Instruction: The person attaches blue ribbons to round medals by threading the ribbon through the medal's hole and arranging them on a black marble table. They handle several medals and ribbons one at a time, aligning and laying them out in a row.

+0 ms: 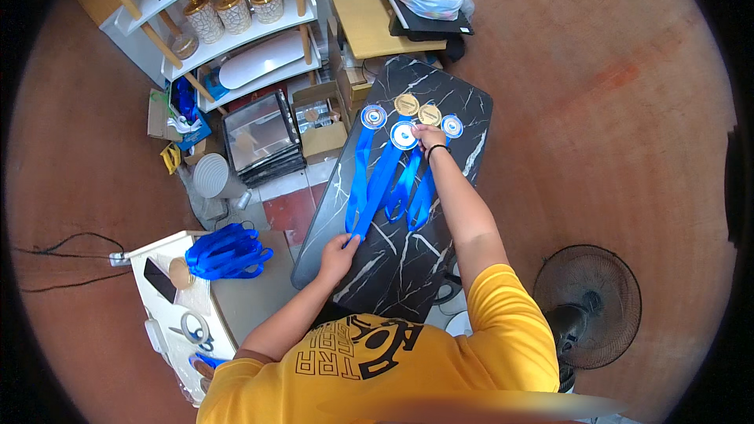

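Between the thumb and fingers of my right hand (430, 138) is the edge of a round medal (403, 136) with a white and blue face. Its blue ribbon (379, 184) runs down toward me, and my left hand (339, 256) pinches the ribbon's lower end near the table's left edge. Around it on the black marbled table (400, 267) lie two gold medals (406, 104) and two blue-and-white medals (374, 117), one on each side. Their blue ribbons (420, 202) stretch toward me, partly overlapping.
At my left, a white stand (161, 318) carries a bundle of blue ribbons (228, 252), a phone (160, 279), scissors (192, 333) and a tape roll (194, 324). A fan (589, 306) stands to the right. Shelves (228, 43) with jars and a wooden desk (365, 20) are beyond.
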`<action>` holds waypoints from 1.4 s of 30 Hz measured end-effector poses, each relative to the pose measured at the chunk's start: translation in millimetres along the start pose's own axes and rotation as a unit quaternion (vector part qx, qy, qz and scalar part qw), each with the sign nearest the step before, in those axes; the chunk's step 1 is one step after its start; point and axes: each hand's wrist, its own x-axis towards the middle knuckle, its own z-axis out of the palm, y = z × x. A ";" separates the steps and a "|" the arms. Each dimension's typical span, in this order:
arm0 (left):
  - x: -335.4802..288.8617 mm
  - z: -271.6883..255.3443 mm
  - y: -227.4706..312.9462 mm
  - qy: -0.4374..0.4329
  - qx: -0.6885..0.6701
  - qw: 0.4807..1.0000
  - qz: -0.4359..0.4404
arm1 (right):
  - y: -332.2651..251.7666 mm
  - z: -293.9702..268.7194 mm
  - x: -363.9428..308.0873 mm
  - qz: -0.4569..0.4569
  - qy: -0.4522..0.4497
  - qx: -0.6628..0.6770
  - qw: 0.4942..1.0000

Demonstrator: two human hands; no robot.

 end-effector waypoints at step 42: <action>75.2 12.2 -21.4 -0.100 0.068 0.991 -0.054 | 36.6 46.2 86.4 -0.179 0.157 -0.248 0.939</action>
